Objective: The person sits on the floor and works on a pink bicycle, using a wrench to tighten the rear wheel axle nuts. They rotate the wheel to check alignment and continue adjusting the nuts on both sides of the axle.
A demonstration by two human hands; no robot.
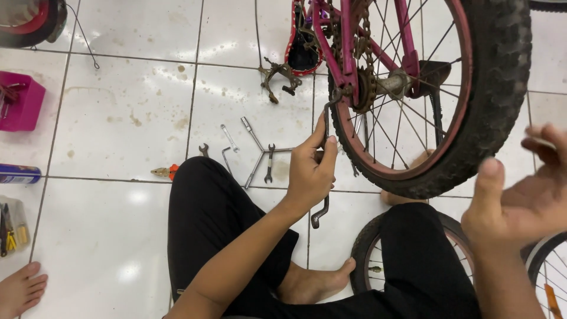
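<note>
Containers first: a pink plastic bin is seen at the left edge of the tiled floor, with some dark bits of hardware inside, too small to be made out. Lower down on the left a clear plastic case is spotted, holding what look like small tools with yellow and black handles. A blue can is laid on its side between the two.

Now the hands. The left hand is clenched around a bent metal wrench, gripped about midway, with the thumb pressed along the shaft. The wrench's upper end is set up at the rear axle nut of the upside-down pink bike, right by the rusty sprocket, and its hooked lower end is left hanging below the fist. The right hand is held up near the camera, beside the knobby rear tyre, fingers loosely curled and spread, nothing gripped as far as can be seen; it's blurred though.

On the floor just past the knee, a three-way socket wrench, a couple of small spanners and an orange-handled tool are scattered. A rusty brake caliper is lying near the red and black saddle. A second wheel is tucked flat under the leg. Someone else's bare foot is poking in at bottom left.
</note>
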